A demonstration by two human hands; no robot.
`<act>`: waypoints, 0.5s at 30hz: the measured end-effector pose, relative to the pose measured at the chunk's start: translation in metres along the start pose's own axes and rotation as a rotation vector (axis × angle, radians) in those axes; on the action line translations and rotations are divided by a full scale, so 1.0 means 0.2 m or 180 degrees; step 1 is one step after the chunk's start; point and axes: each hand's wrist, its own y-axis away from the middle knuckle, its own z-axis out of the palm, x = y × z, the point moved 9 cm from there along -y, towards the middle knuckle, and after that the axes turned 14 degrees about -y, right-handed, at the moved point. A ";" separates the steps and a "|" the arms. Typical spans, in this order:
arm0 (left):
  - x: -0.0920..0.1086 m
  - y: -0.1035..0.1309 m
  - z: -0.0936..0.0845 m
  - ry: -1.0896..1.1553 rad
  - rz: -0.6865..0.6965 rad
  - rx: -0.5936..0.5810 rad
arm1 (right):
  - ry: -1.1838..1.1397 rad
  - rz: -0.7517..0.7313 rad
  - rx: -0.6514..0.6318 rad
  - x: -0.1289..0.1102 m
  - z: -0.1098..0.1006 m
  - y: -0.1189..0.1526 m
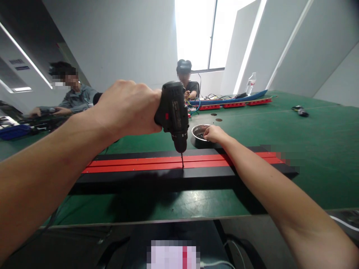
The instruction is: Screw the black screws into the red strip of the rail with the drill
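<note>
No lettering can be read for certain. Small pale print runs along the side of the drill (173, 108), too fine to make out, with a small red mark (166, 116) beside it that shows no legible character. Pale marks also ring the drill's collar (179, 136), too small to read as numbers. The bottle (251, 84) on the worktop (316, 138) bears a reddish label (252, 79), its wording lost to blur. At the bottom, a pale patch (168, 256) with a red stripe is pixelated beyond reading.

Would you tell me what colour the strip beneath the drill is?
The strip is red, clearest in the head view.
</note>
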 end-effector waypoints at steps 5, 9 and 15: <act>-0.01 0.01 0.01 -0.0143 0.0018 0.0056 | -0.0011 -0.0020 0.0034 0.00 0.00 0.00; -0.02 0.01 0.05 -0.0047 -0.0021 -0.0009 | -0.0005 0.0042 -0.0002 0.00 0.00 0.01; -0.04 -0.02 0.08 0.0279 0.0045 -0.0206 | -0.0119 0.0070 0.0015 -0.02 -0.01 0.02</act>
